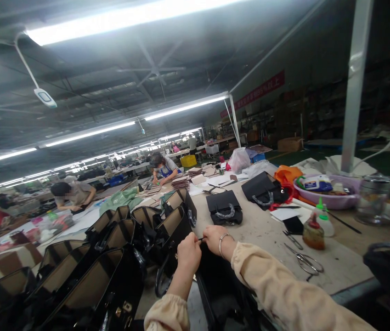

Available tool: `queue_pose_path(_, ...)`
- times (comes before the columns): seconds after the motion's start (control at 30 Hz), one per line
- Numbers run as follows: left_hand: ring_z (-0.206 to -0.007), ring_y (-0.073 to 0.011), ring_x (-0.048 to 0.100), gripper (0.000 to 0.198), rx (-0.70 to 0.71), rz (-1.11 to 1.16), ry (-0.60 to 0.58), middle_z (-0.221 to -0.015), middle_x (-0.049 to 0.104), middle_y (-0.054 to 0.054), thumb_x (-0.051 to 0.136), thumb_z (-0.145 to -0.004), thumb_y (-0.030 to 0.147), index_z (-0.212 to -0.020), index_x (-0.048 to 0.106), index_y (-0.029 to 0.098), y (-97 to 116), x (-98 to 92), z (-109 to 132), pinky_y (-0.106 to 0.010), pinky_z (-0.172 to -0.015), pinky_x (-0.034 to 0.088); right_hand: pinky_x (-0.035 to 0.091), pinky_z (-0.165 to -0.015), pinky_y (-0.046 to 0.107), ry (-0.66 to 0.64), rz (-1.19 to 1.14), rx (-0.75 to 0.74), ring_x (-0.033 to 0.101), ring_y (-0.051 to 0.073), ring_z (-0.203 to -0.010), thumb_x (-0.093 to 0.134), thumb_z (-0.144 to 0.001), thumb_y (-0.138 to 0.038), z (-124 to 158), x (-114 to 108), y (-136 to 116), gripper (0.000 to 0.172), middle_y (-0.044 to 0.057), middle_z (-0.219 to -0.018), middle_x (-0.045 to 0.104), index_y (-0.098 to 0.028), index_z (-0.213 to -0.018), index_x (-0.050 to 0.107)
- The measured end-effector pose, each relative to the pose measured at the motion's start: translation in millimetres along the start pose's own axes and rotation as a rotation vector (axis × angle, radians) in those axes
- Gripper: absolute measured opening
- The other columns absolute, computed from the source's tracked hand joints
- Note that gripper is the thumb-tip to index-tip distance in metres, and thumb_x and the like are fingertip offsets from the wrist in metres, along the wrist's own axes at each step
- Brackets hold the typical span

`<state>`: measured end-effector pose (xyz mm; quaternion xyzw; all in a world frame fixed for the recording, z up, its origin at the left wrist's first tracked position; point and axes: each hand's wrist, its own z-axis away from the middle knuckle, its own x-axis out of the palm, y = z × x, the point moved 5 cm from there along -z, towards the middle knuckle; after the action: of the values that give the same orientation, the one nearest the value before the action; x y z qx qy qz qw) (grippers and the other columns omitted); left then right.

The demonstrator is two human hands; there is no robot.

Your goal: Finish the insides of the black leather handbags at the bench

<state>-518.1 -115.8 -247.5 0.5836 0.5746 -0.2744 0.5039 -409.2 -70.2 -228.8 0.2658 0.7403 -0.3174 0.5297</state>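
My left hand (188,253) and my right hand (213,236) are close together over a black handbag (222,294) in front of me at the table's near edge. Both hands are closed in a pinch, holding a thin dark thing (200,238) between them that I cannot name. A bracelet sits on my right wrist. A row of open black handbags (119,248) with tan lining stands to the left of my hands.
Scissors (303,261), a small glue bottle (313,232), and a purple basin (329,191) of supplies lie to the right on the table (263,230). Flat black bags (224,207) lie further back. Other people work at tables at left and beyond. A white post (355,82) stands at right.
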Motion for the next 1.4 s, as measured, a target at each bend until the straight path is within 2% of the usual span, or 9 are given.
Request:
queue_pose_path(0.17,-0.074,-0.0127,0.061,0.002,-0.044,0.219,0.01,-0.075,0.065,0.001,0.057,-0.077,0.021,-0.077,0.055,0.021,-9.3,1.0,-0.2,-0.023,-0.067,0.038,0.043,-0.069,0.027,0.015,-0.004,-0.015,0.06,0.018,-0.084,0.046,-0.083,-0.029,-0.5,2.6,2.4,0.022,0.006,-0.091,0.064,-0.019,-0.082,0.067)
queue_pose_path(0.3,-0.08,-0.011,0.062,0.023,-0.041,0.393,0.008,-0.084,0.068,0.0,0.061,-0.071,0.015,-0.093,0.055,0.02,-20.1,-1.4,0.6,-0.021,-0.074,0.043,0.042,-0.069,0.025,0.012,-0.018,-0.02,0.059,0.017,-0.084,0.048,-0.083,-0.031,0.1,3.0,4.1,0.021,0.005,-0.091,0.063,-0.02,-0.081,0.066)
queue_pose_path(0.5,-0.081,-0.0132,0.063,0.018,-0.024,0.302,-0.053,-0.088,0.07,-0.002,0.064,-0.071,0.023,-0.089,0.065,0.019,-24.2,-1.1,-0.1,-0.024,-0.076,0.045,0.042,-0.071,0.026,0.016,-0.044,-0.005,0.058,0.016,-0.084,0.048,-0.084,-0.032,1.3,4.3,5.9,0.021,0.004,-0.091,0.063,-0.02,-0.083,0.066)
queue_pose_path(0.7,-0.086,-0.0138,0.062,0.022,-0.013,0.233,-0.054,-0.091,0.069,-0.002,0.064,-0.072,0.023,-0.094,0.063,0.02,-19.1,2.7,-0.5,-0.023,-0.079,0.043,0.041,-0.068,0.025,0.031,-0.055,-0.002,0.059,0.016,-0.082,0.049,-0.083,-0.032,-0.1,7.0,9.5,0.02,0.003,-0.09,0.063,-0.021,-0.08,0.065)
queue_pose_path(0.87,-0.083,-0.014,0.06,0.024,-0.014,0.147,0.013,-0.09,0.063,0.0,0.065,-0.071,0.023,-0.091,0.053,0.021,-10.5,-9.2,6.7,-0.023,-0.071,0.04,0.041,-0.069,0.025,0.037,-0.068,0.005,0.058,0.016,-0.083,0.049,-0.083,-0.033,-0.7,7.7,10.3,0.02,0.003,-0.09,0.063,-0.021,-0.081,0.065)
queue_pose_path(0.97,-0.079,-0.0137,0.057,0.016,0.019,-0.022,0.031,-0.093,0.058,0.0,0.064,-0.072,0.027,-0.083,0.054,0.022,-4.0,-16.4,10.6,-0.023,-0.065,0.036,0.041,-0.068,0.025,0.038,-0.078,0.017,0.058,0.016,-0.083,0.049,-0.083,-0.034,-0.4,7.5,10.2,0.02,0.003,-0.091,0.063,-0.022,-0.081,0.065)
queue_pose_path(1.07,-0.077,-0.0124,0.055,0.01,0.051,-0.076,0.018,-0.096,0.055,0.0,0.061,-0.074,0.028,-0.082,0.057,0.022,-1.4,-16.8,10.8,-0.024,-0.063,0.034,0.041,-0.067,0.025,0.039,-0.083,0.028,0.058,0.016,-0.084,0.049,-0.083,-0.035,0.2,7.5,10.0,0.021,0.003,-0.091,0.063,-0.022,-0.081,0.065)
queue_pose_path(1.23,-0.076,-0.0126,0.056,0.005,0.06,-0.092,0.011,-0.088,0.058,0.0,0.058,-0.077,0.025,-0.077,0.059,0.021,-2.2,-13.2,8.2,-0.024,-0.065,0.035,0.041,-0.069,0.026,0.022,-0.081,0.036,0.059,0.017,-0.085,0.048,-0.084,-0.035,0.5,8.6,9.9,0.022,0.003,-0.092,0.063,-0.021,-0.081,0.065)
queue_pose_path(1.4,-0.074,-0.0141,0.057,0.01,0.028,-0.067,0.01,-0.079,0.062,-0.001,0.054,-0.08,0.024,-0.073,0.059,0.019,-4.0,-10.5,6.5,-0.025,-0.066,0.034,0.041,-0.071,0.026,0.011,-0.088,0.046,0.059,0.017,-0.085,0.047,-0.084,-0.034,1.5,8.4,9.1,0.022,0.004,-0.093,0.063,-0.021,-0.083,0.065)
